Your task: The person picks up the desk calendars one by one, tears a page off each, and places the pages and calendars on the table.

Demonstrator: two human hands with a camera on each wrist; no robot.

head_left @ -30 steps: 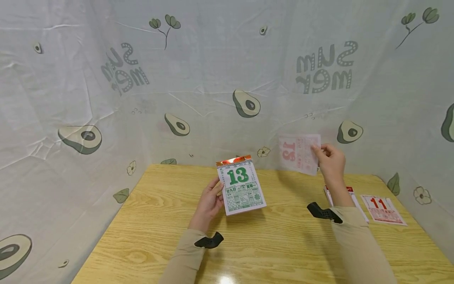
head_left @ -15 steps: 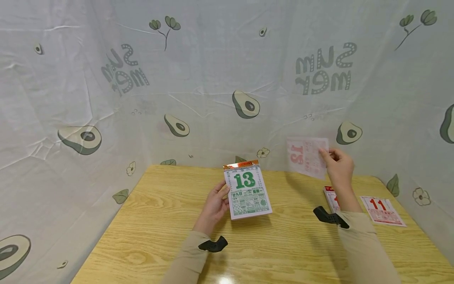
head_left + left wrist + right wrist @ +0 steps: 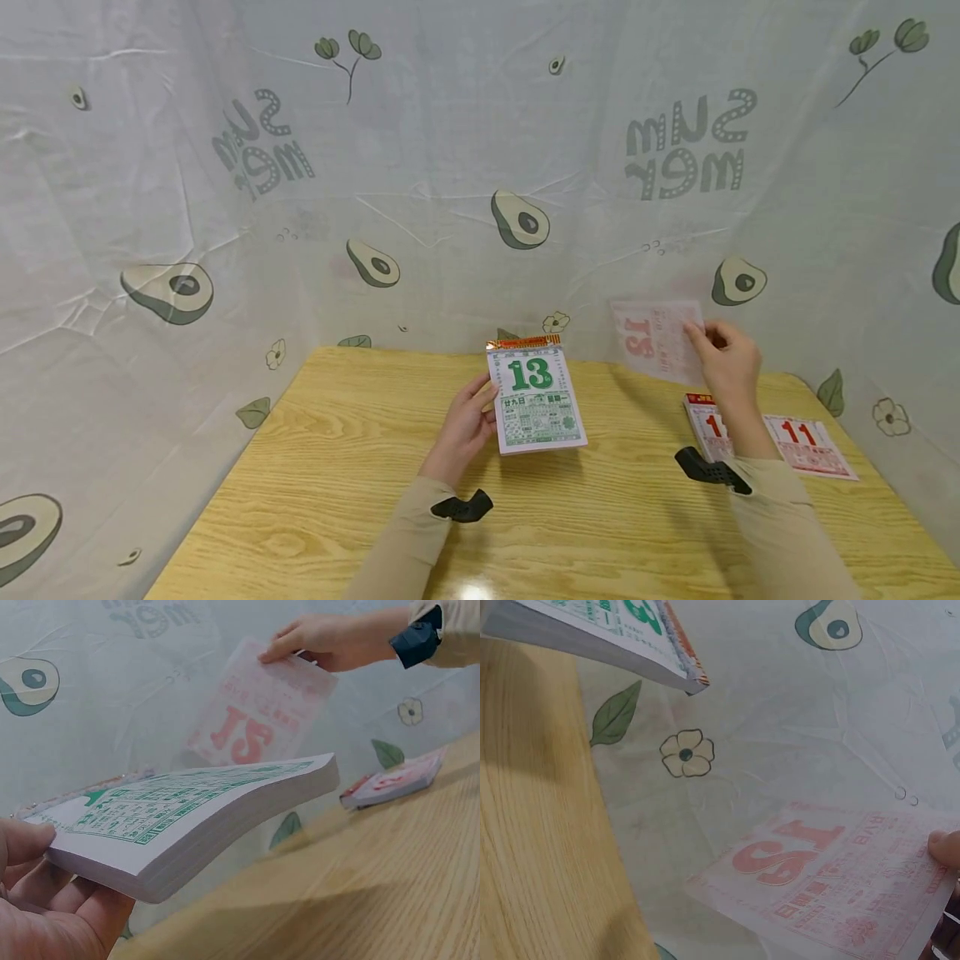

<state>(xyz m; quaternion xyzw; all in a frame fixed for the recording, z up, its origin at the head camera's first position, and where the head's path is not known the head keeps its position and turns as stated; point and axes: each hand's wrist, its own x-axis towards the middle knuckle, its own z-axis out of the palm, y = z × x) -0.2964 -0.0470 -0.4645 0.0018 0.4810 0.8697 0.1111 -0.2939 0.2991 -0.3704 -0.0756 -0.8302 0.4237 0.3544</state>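
Note:
My left hand [image 3: 467, 425] grips the left edge of a thick tear-off calendar [image 3: 537, 400], thumb on top and fingers beneath. Its top page shows a green 13, under a shiny red and gold header strip. In the left wrist view the calendar pad [image 3: 187, 817] is tilted above the table. My right hand [image 3: 727, 362] pinches a loose, thin calendar page [image 3: 660, 342] by its edge, turned sideways, with a pale red 12 on it. The same page [image 3: 817, 885] hangs before the cloth in the right wrist view, the thumb [image 3: 945, 847] on its edge.
Below my right hand, a second calendar pad [image 3: 701, 425] with a red header lies on the wooden table [image 3: 337, 467], partly hidden by the forearm. Beside it lies a loose page [image 3: 813, 450] with a red 11. An avocado-print cloth [image 3: 450, 150] hangs behind the table.
Both hands have shifted to the right, carrying the calendar and the loose page. The right hand has also sunk slightly. More of the pad on the table shows now.

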